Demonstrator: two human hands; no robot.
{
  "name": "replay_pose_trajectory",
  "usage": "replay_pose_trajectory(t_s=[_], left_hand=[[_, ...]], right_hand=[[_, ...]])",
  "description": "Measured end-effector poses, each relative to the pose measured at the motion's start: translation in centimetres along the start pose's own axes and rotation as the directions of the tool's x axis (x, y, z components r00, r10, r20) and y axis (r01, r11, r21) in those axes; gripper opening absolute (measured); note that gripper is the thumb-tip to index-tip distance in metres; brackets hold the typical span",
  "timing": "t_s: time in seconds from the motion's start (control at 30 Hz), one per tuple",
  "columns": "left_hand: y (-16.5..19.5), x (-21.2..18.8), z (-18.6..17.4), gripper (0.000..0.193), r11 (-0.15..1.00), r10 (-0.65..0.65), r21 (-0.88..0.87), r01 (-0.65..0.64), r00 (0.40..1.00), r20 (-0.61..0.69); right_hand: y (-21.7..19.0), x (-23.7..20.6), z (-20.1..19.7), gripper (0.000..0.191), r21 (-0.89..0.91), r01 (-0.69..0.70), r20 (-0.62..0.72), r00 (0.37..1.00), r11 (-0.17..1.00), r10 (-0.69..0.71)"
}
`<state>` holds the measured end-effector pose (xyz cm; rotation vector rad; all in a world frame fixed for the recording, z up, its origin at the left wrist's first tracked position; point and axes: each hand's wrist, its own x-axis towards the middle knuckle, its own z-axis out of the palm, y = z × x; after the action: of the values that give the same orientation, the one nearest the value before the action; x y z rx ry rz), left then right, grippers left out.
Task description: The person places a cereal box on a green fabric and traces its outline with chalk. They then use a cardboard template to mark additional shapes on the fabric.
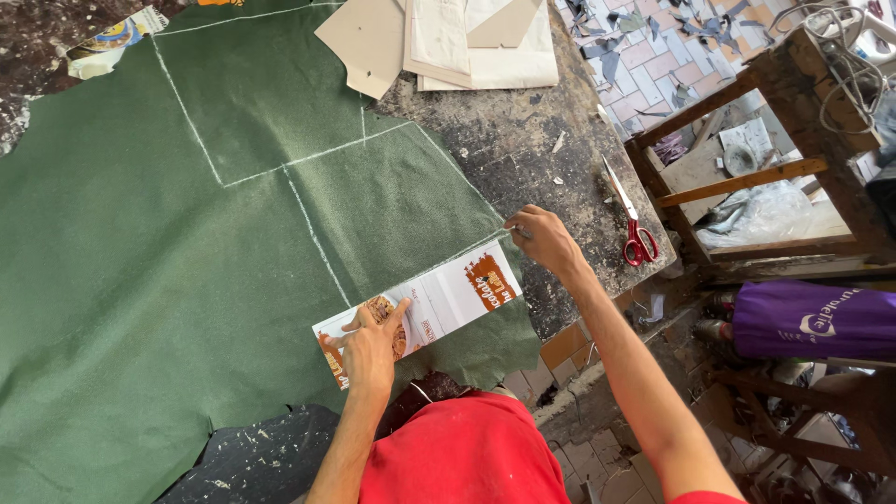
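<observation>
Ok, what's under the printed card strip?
Green fabric with chalk lines lies under the card strip; left hand presses it. Any chalk beneath is hidden.

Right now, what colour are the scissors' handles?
Red, on the scissors in the head view.

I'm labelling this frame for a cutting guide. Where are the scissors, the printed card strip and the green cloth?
scissors [638, 245], head view, red handles.
printed card strip [448, 297], head view, pale middle.
green cloth [140, 280], head view, bare area left of the chalk lines.
</observation>
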<state>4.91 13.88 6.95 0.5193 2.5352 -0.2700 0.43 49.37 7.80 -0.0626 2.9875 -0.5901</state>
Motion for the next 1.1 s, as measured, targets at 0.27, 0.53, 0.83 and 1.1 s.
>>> replay_pose_trajectory(t_s=[0.27,0.53,0.83,1.1], left_hand=[[0.2,0.3,0.8,0.096,0.999,0.013,0.030,-0.011,0.998,-0.056],[0.2,0.5,0.8,0.097,0.991,0.028,0.130,-0.023,0.999,-0.034],[0.3,0.7,1.2,0.095,0.977,0.018,0.214,-0.017,1.000,-0.004],[0.3,1.0,0.7,0.095,0.966,0.050,0.253,-0.048,0.999,0.000]], right_hand=[[-3.1,-2.4,1.6,0.023,0.450,-0.176,-0.203,0.935,0.875,0.292],[-3.5,-2.5,1.9,0.020,0.325,-0.262,-0.156,0.933,0.909,0.325],[-2.8,-9.0,3.6,0.021,0.362,-0.436,-0.078,0.866,0.824,0.493],[-2.6,-12.2,2.4,0.022,0.417,-0.528,0.025,0.820,0.740,0.572]])
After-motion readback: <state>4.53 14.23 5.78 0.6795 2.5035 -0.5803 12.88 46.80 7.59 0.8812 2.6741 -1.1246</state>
